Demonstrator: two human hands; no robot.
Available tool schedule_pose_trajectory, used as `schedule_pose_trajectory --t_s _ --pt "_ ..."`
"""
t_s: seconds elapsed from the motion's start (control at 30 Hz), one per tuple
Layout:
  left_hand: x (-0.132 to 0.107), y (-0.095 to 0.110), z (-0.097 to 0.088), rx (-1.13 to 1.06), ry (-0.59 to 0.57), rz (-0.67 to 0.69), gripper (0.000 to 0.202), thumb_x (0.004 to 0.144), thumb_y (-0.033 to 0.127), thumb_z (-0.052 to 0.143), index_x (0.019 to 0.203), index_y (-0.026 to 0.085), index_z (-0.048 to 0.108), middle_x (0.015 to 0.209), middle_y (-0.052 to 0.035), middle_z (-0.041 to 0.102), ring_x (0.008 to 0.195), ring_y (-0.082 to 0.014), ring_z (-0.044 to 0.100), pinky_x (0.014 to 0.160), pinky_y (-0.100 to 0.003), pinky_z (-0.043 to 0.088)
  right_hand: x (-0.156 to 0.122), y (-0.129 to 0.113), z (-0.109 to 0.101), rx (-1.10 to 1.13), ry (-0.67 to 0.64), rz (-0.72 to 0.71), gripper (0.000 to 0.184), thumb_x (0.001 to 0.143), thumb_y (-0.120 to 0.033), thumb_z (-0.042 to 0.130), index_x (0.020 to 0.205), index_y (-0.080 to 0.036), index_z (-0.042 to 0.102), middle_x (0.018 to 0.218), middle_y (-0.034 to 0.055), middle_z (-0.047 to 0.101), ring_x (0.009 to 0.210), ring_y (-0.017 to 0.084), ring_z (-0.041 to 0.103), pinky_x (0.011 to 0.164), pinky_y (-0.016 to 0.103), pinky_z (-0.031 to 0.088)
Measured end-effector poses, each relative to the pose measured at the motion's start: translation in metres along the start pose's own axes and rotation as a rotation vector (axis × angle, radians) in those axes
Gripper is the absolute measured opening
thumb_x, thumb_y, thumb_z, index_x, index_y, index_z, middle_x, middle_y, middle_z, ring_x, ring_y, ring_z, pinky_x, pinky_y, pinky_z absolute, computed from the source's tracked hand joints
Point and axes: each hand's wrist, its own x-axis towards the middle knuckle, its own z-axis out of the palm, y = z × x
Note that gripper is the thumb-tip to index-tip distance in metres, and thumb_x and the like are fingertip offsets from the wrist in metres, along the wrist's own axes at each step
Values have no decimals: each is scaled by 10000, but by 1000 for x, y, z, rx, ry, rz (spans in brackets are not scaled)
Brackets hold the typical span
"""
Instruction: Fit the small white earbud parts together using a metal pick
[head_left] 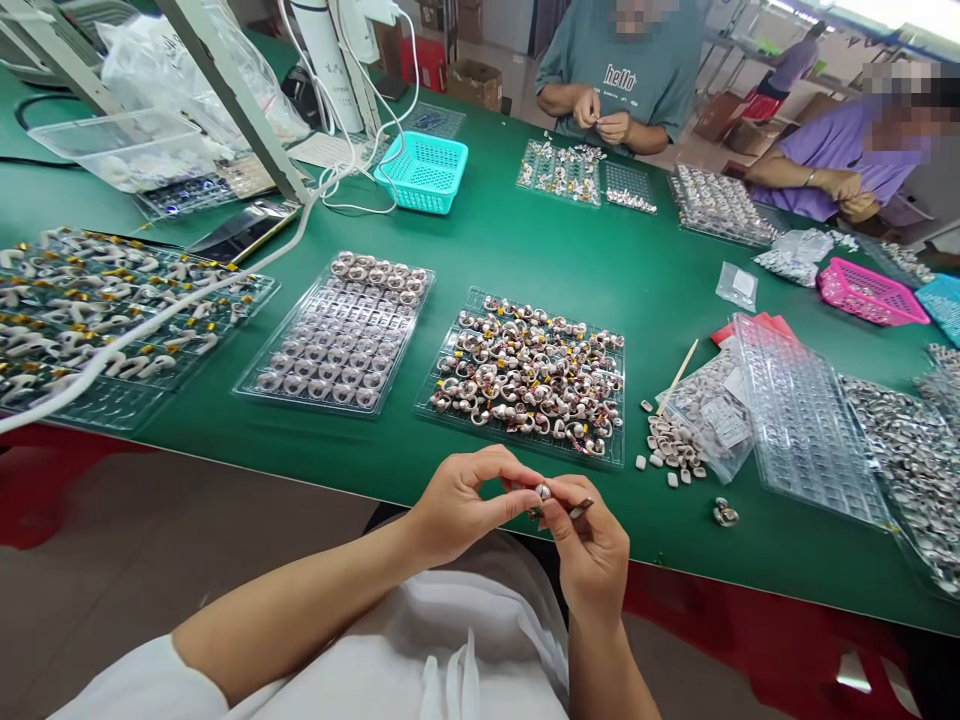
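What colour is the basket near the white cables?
The basket is turquoise; it shows best in the head view, the only one.

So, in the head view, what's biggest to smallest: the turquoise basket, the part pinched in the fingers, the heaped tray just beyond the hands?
1. Heaped tray
2. Turquoise basket, farther off, so it looks smaller
3. Pinched part, partly covered

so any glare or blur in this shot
Head view: the light at top right is blown out, the clear tray at right shows pale reflections, and the part between left hand and right hand is too small to judge sharpness.
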Motion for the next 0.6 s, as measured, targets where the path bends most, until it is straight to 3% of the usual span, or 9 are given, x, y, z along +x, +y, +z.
schedule_pose_trajectory --t_s 0.37,0.6 --pt "-4 -5 0 36 28 184 131 819 181 739 936 172 797 787 -81 754 741 -166 648 686 -266 519 -4 5 1 95 12 5 216 908 -120 618 1049 -264 694 960 25 641 803 140 646 639 260 546" --pt "-5 -6 6 -60 71 103 97 785 171 766 871 155 806 743 -73 736 712 -150 640 657 -241 515 1 -3 -4 24 -44 -19 237 892 -84 624 1027 -264 700 942 28 640 784 138 634 614 249 514"
